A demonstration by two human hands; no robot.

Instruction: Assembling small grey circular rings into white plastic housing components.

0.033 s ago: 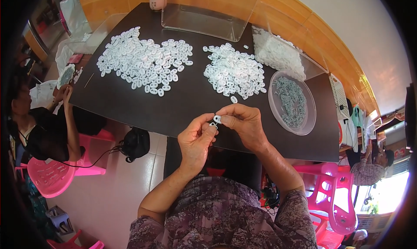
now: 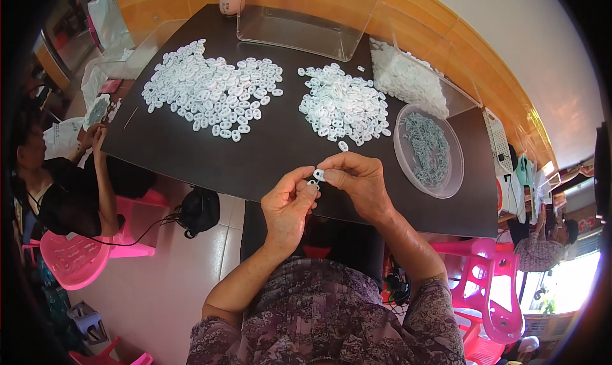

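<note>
Just over the near edge of the dark table (image 2: 210, 164), my hands meet fingertip to fingertip. My left hand (image 2: 285, 212) is closed in a pinch on a small white oval plastic piece (image 2: 313, 183). Between the thumb and forefinger of my right hand (image 2: 362, 185) is a second white plastic piece (image 2: 318, 174), with a hole showing. The two pieces are very close together; fingers hide how they join. One loose white oval piece (image 2: 343, 146) lies just beyond my right hand. Farther back are a smaller pile of white pieces (image 2: 344, 104) and a larger pile (image 2: 210, 91) to its left.
At right, a clear round tub (image 2: 456, 172) holds small grey-blue metal pieces (image 2: 426, 147). A clear bin (image 2: 299, 30) and a bag of white pieces (image 2: 408, 78) stand behind. Another person (image 2: 70, 193) sits left, near a pink stool (image 2: 76, 257); pink stools (image 2: 500, 301) stand right.
</note>
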